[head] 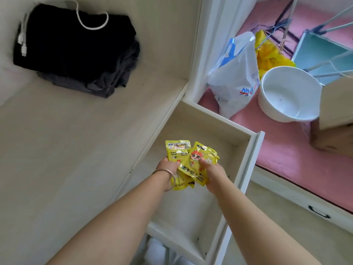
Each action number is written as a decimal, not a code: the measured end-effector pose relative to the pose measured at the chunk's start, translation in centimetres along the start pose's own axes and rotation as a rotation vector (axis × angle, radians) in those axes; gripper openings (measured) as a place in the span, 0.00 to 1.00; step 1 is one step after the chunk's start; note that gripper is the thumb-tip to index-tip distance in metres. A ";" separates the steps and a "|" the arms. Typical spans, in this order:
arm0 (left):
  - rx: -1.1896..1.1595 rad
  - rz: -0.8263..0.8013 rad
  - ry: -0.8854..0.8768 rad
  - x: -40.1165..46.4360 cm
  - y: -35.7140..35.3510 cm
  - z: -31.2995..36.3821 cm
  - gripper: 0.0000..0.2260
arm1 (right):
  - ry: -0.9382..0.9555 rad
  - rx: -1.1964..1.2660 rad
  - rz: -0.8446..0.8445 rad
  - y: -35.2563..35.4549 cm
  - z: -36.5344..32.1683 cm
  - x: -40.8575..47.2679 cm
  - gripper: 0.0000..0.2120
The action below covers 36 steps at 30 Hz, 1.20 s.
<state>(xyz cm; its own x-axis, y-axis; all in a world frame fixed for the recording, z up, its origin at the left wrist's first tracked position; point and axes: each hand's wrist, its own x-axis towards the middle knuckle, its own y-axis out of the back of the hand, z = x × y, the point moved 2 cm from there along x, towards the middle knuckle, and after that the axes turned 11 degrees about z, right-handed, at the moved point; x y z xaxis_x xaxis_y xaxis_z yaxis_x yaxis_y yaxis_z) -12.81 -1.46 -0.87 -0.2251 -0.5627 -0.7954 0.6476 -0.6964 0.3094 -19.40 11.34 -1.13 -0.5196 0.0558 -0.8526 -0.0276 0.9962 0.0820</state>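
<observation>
The yellow packets are fanned in a loose bunch between both of my hands, held above the open drawer and touching no part of it. My left hand grips the bunch from its left edge, with the fingers curled under and hidden behind the foil. My right hand pinches it from the other side, thumb flat on the front packet with the cartoon figure and the other fingers out of sight beneath. Neither hand is free. A thin bracelet sits just behind the left hand.

I judge this to be the carry stage: the bunch is gathered and poised over the drawer for setting down. The next move calls for lowering both hands together between the drawer walls without letting the slick packets slide apart. The grip can loosen once they rest on the bottom.

Well off to the left of my fingers, folded black clothes with a white cord lie on the shelf. Beyond my right fingers, a plastic bag and a white basin stand on the pink floor.
</observation>
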 end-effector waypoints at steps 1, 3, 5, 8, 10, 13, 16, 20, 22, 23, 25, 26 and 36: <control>-0.004 0.020 0.017 0.9 -0.6 -0.1 0.04 | -0.012 -0.027 -0.016 -0.2 -0.2 1.1 0.11; 0.016 0.058 0.049 3.0 -1.5 -0.3 0.06 | -0.022 -0.088 -0.030 -0.6 -0.8 3.2 0.09; 0.003 0.091 0.079 5.5 -2.3 -0.7 0.04 | -0.030 -0.144 -0.017 -1.0 -1.4 5.2 0.08; -0.075 0.144 0.118 8.4 -3.6 -0.5 0.05 | -0.045 -0.180 0.036 -1.6 -1.9 8.1 0.05; -0.107 0.199 0.102 10.0 -4.5 -0.1 0.05 | -0.027 -0.205 0.044 -2.0 -2.1 9.9 0.07; -0.115 0.233 0.078 12.2 -5.7 0.3 0.08 | -0.017 -0.246 0.033 -2.6 -2.4 11.9 0.04; -0.114 0.284 0.058 14.3 -6.5 0.2 0.16 | -0.003 -0.259 -0.009 -3.2 -2.9 13.4 0.05; -0.093 0.407 -0.061 13.1 -6.4 2.5 0.08 | 0.094 -0.294 -0.013 -3.9 -3.5 14.6 0.10; -0.097 0.409 -0.095 13.0 -6.3 2.7 0.13 | 0.152 -0.364 0.013 -3.9 -3.8 14.4 0.13; -0.097 0.406 -0.111 12.8 -6.0 2.7 0.17 | 0.180 -0.424 0.031 -3.8 -3.9 14.2 0.16; -0.058 0.404 -0.131 12.2 -5.5 2.7 0.22 | 0.222 -0.549 0.089 -3.4 -4.0 13.5 0.17; -0.011 0.410 -0.144 11.8 -5.2 2.7 0.24 | 0.233 -0.590 0.120 -3.2 -4.0 13.1 0.17; 0.005 0.052 -0.147 2.2 -1.1 3.8 0.04 | 0.491 -0.654 0.101 -3.6 -5.6 2.7 0.14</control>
<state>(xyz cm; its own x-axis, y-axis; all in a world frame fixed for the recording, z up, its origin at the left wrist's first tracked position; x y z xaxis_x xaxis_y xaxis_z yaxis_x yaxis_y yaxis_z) -16.79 -3.58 -0.95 -0.2955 -0.6569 -0.6936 0.6573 -0.6667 0.3514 -25.45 7.50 -0.88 -0.8565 -0.0434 -0.5143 -0.3736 0.7397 0.5597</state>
